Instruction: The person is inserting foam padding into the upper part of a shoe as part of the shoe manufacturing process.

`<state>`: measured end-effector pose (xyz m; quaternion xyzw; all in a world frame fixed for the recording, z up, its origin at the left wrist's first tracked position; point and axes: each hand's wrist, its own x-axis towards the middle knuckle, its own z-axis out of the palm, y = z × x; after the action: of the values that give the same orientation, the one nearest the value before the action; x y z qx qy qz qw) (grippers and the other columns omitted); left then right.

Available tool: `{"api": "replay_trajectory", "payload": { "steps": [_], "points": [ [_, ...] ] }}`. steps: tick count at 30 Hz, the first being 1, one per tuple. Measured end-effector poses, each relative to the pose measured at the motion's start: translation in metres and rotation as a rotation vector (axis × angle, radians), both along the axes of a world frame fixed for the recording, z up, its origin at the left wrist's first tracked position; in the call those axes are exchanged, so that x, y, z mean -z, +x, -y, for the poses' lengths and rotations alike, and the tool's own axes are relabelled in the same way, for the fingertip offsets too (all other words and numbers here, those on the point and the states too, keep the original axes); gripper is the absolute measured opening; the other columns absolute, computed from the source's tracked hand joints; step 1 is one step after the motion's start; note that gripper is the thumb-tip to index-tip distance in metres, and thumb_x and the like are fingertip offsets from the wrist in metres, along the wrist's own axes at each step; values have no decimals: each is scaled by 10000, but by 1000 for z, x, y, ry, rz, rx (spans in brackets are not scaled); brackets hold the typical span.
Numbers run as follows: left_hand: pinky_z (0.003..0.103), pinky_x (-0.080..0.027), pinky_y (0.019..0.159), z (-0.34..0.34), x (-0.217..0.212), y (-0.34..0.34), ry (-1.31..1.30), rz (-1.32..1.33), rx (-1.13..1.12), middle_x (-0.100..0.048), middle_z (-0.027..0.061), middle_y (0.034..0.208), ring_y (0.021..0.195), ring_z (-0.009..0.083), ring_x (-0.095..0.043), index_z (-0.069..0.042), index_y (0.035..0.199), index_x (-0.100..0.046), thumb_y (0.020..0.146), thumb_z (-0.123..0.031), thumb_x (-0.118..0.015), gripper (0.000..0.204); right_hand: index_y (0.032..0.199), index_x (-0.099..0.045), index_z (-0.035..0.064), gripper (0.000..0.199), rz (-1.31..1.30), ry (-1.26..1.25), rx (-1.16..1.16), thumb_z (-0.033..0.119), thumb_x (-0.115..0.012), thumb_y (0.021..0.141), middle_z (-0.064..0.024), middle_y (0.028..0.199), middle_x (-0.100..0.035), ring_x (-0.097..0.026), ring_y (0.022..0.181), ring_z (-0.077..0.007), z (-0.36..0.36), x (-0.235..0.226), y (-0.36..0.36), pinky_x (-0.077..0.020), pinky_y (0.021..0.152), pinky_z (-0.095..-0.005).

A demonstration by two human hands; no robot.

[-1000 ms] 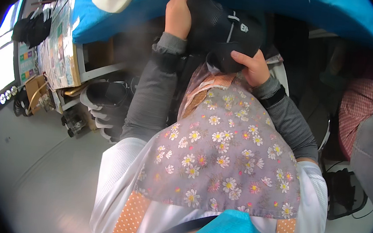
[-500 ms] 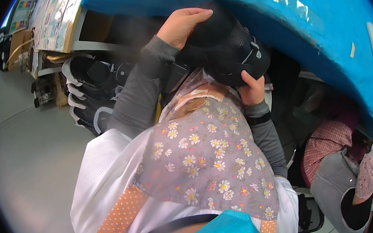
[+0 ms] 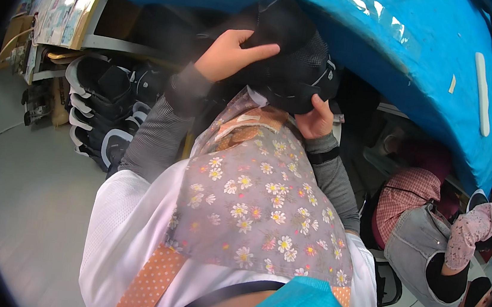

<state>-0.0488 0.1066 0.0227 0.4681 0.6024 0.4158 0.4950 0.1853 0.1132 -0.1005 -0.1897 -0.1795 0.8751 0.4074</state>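
Observation:
A black shoe upper (image 3: 304, 58) with a mesh panel and a thin pale line along its side hangs above my lap, just below the table's edge. On its left, my left hand (image 3: 232, 56) holds the dark material, with the thumb lying across the front and the other fingers partly hidden behind. My right hand (image 3: 316, 120) grips the lower right edge, thumb on top and fingertips out of sight underneath. The upper's far left part blends into the dark space under the table.
A blue-covered table (image 3: 388, 54) curves across the front, with white strips (image 3: 482, 94) on it. Stacked black shoe pieces with white edges (image 3: 98, 108) stand at my left, near a shelf (image 3: 125, 46). A co-worker (image 3: 422, 244) sits to the right.
My left hand has moved down along the upper and its thumb now lies lower across it. My right hand keeps its hold. The whole view has shifted slightly.

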Motion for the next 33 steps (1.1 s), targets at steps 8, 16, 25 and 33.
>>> {"api": "replay_trajectory", "payload": {
  "steps": [8,16,25,33],
  "points": [
    [417,-452,616,6,1,23,410,-565,-152,-596,181,732,712,358,-597,45,829,-582,859,-219,-629,270,1371,-376,21,553,-195,-164,-92,314,-502,919,-153,1386,-444,-407,1286,-302,-3,5,8,-283,1088,-475],
    [362,-480,544,-1,-16,48,617,-896,-378,-623,174,744,656,341,-613,-33,984,-606,892,-146,-579,148,1355,-389,1,604,191,184,-56,3,-606,791,-137,1325,-499,-468,1235,-289,16,-32,-3,-365,1044,-420],
    [304,-487,443,-80,3,48,785,-1185,-73,-615,77,602,526,224,-626,-85,752,-512,928,-330,-530,302,1215,-504,-34,421,60,65,209,129,-553,830,-156,1153,-603,-592,1071,-296,-8,-41,5,-460,965,-418],
    [235,-476,471,-92,46,41,717,-1722,196,-549,10,811,629,141,-602,-221,1293,-556,877,-195,-553,417,1272,-472,-29,438,-8,26,124,160,-520,880,-168,1243,-560,-542,1154,-306,-5,-39,3,-404,1022,-433]
  ]
}}
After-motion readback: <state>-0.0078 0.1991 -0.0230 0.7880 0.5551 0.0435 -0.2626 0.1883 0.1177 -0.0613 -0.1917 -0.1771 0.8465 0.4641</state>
